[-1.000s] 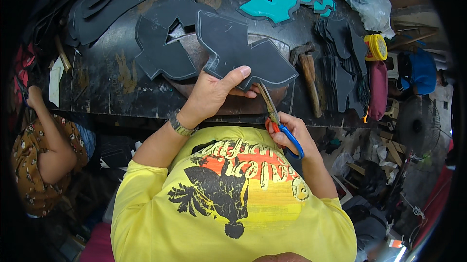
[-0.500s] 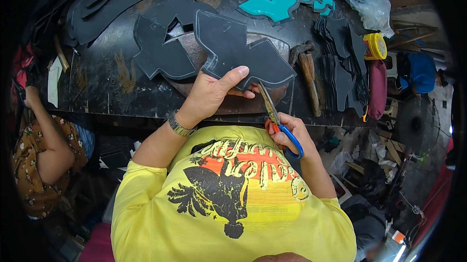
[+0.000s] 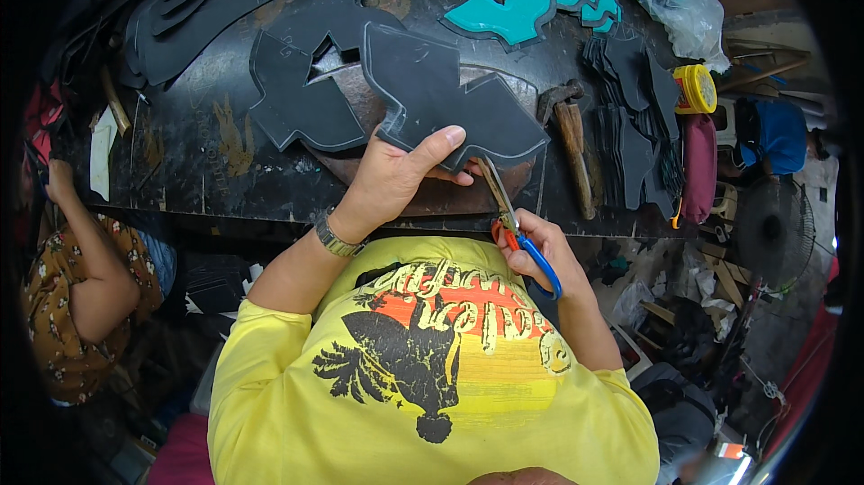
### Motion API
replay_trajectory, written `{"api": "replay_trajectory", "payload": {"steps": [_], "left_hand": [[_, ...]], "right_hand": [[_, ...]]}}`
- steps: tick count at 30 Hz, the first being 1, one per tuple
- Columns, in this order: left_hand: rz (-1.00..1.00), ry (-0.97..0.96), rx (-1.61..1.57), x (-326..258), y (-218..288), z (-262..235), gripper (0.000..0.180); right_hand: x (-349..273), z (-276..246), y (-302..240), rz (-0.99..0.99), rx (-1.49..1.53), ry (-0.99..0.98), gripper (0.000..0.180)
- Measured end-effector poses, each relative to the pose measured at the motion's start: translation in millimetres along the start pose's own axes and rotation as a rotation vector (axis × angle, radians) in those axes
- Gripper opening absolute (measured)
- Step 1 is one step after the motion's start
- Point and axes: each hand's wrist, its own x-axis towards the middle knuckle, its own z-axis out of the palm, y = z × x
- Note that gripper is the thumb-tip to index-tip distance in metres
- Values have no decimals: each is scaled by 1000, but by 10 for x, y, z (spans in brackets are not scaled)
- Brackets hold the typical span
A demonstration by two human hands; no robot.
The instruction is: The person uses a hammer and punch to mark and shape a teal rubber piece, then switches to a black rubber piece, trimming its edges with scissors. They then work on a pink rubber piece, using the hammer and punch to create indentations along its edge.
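My left hand [image 3: 405, 170] grips a flat black cut-out piece [image 3: 436, 89] with pale lines along its edges, thumb on top and fingers beneath. In my right hand [image 3: 543, 246] is a pair of scissors [image 3: 501, 193] with blue and orange handles. The blades point up and away from me, their tips at the near edge of the black piece, just right of my left fingers. A second black piece of similar shape [image 3: 301, 94] lies flat on the dark table to the left. Behind the held piece, a brown rounded board [image 3: 450, 200] shows in part.
A hammer [image 3: 571, 148] lies right of the held piece, beside stacked black pieces [image 3: 625, 125]. Teal pieces [image 3: 504, 13] spread over the far side. Long black pieces [image 3: 193, 22] pile up at the far left. A yellow tub [image 3: 694, 89] stands at right; another person's arm [image 3: 94, 278] is at left.
Almost nothing differs. The held piece, both hands and the scissors sit very slightly lower in the picture, with the scissor tips still at the piece's near edge.
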Motion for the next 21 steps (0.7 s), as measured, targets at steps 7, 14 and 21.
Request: {"api": "replay_trajectory", "payload": {"steps": [7, 14, 21], "left_hand": [[31, -7, 18, -4, 8, -9, 22], [40, -13, 42, 6, -2, -34, 22], [19, -8, 37, -4, 16, -14, 22]], "right_hand": [[2, 50, 2, 19, 3, 36, 54], [-23, 33, -24, 97, 93, 4, 26], [2, 77, 12, 9, 21, 40, 57]]}}
